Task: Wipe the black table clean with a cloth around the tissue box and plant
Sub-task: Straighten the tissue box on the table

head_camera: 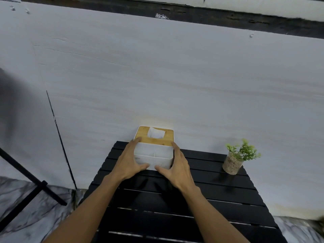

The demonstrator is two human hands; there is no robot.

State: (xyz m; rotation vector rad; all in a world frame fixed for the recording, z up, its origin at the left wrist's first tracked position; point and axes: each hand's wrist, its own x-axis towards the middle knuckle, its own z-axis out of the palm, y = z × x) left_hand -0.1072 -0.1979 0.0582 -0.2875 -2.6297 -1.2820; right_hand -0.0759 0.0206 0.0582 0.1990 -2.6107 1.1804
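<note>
A white tissue box (154, 155) with a bamboo lid and front compartments stands at the back of the black slatted table (201, 195), against the wall. My left hand (130, 160) grips its left side, thumb on the front. My right hand (175, 165) grips its right side, thumb also on the front. A small green plant (236, 158) in a clear pebble-filled pot stands at the table's back right corner. No cloth is in view.
A white wall (157, 76) rises right behind the table. A black metal stand (26, 183) crosses the marble floor (26, 216) at the left. A thin black cable (59, 137) hangs down the wall.
</note>
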